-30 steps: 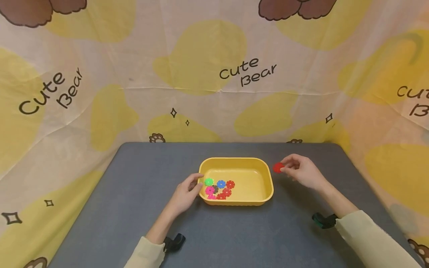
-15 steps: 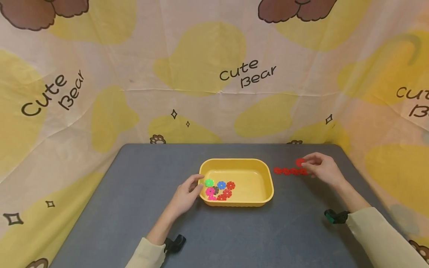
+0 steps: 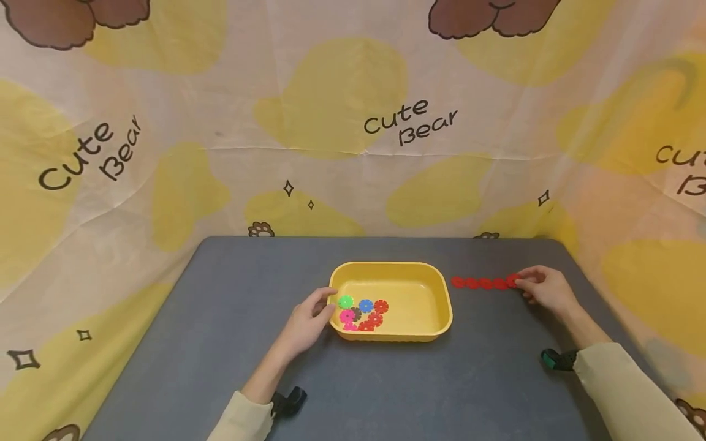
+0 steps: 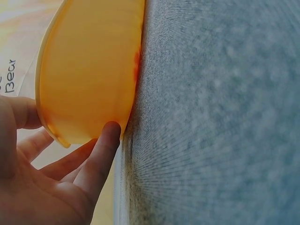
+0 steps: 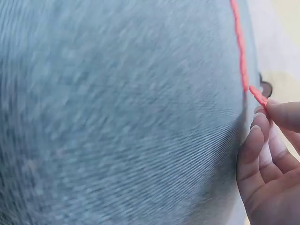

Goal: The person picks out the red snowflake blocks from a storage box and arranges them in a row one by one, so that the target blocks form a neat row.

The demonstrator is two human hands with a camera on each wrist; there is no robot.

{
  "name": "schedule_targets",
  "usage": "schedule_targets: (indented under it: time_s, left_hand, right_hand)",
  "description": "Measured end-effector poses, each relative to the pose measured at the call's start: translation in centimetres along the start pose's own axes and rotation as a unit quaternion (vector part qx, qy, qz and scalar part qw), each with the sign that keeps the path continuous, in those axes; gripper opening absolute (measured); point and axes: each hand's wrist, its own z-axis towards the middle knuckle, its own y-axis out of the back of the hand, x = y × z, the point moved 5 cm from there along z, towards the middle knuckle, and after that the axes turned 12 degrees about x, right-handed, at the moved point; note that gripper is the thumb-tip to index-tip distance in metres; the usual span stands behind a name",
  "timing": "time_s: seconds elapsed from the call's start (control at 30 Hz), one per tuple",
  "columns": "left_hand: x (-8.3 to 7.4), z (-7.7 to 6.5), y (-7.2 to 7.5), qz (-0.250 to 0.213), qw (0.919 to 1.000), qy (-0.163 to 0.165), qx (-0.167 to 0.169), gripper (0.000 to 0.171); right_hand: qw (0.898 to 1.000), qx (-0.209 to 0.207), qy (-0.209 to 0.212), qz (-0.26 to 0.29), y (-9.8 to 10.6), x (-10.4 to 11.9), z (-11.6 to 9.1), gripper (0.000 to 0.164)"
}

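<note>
My right hand (image 3: 548,293) pinches a red notched snowflake disc (image 3: 513,280) between thumb and fingertips. It is at the right end of a row of several red snowflake discs (image 3: 478,283) lying on the table. In the right wrist view the held disc (image 5: 258,96) is tilted, its edge close to the end of the row (image 5: 240,44). On the other side, my left hand (image 3: 304,320) holds the left end of a yellow tray (image 3: 448,306), a finger over its rim. In the left wrist view another fingertip rests low on the tray's outer wall (image 4: 89,70).
Inside the tray, loose snowflake discs gather at the left: a green one (image 3: 345,302), a blue one (image 3: 366,305), a dark one, and several pink and red ones (image 3: 375,319). The grey table (image 3: 386,386) ends at a printed cloth (image 3: 331,116) behind and at both sides.
The right hand has moved right with a red disc, passing above the row, then lowered it to the row's right end. The left hand stays at the tray.
</note>
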Motion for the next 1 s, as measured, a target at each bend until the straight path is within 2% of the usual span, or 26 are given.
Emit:
schedule_targets:
  time_s: [0.17,0.7,1.0]
  left_hand:
    - [0.1,0.0,-0.1,0.004,1.0000,0.000,-0.002,0.037]
    - [0.1,0.1,-0.1,-0.002,1.0000,0.000,-0.001,0.037]
    - [0.1,0.1,0.0,-0.001,0.9999,-0.011,-0.002,0.038]
  right_hand:
    - [1.000,-0.004,-0.020,0.002,0.2,-1.1,0.0,0.042]
    - [0.999,0.019,-0.028,-0.015,0.3,-1.5,0.1,0.037]
    - [0.999,0.013,-0.038,0.012,0.5,-0.4,0.1,0.045]
